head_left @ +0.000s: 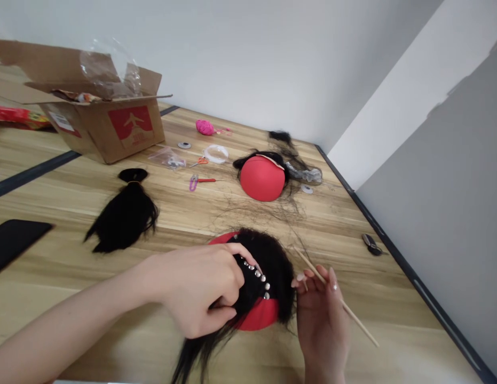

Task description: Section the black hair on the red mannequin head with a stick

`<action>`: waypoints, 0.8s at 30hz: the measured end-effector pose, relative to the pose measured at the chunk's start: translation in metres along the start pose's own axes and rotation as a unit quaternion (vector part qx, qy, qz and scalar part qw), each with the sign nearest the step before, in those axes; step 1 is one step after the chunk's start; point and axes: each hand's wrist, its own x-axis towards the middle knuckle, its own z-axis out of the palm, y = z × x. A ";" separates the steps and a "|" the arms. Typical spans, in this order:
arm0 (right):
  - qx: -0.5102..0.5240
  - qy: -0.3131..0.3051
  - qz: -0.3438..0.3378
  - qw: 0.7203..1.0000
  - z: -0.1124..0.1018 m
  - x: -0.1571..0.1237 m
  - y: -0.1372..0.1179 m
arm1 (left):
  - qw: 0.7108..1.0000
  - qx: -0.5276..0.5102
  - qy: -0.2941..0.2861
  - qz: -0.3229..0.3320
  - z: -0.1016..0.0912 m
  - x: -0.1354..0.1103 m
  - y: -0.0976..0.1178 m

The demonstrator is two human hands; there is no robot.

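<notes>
A red dome-shaped form lies near the table's front, partly covered with black hair and a black net held by a row of silver pins. My left hand is closed on the net and hair on top of this form. My right hand, just right of the form, pinches a thin wooden stick that slants up to the left towards the hair. A long strand of black hair trails from under my left hand towards the front edge.
A second red form with hair stands further back. A loose black hair bundle lies to the left, a black phone at far left. An open cardboard box, scissors, tape rolls and a pink object sit behind.
</notes>
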 end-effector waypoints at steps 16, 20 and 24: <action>0.038 -0.001 0.023 0.999 0.021 0.011 0.000 | 0.995 -0.098 0.007 0.033 0.004 0.006 -0.005; 0.010 0.014 0.012 1.000 0.027 0.013 0.000 | 0.994 -0.104 0.010 0.034 0.005 0.006 -0.006; 0.000 0.045 -0.008 0.999 0.033 0.014 0.000 | 0.993 -0.103 0.023 0.043 0.008 0.006 -0.009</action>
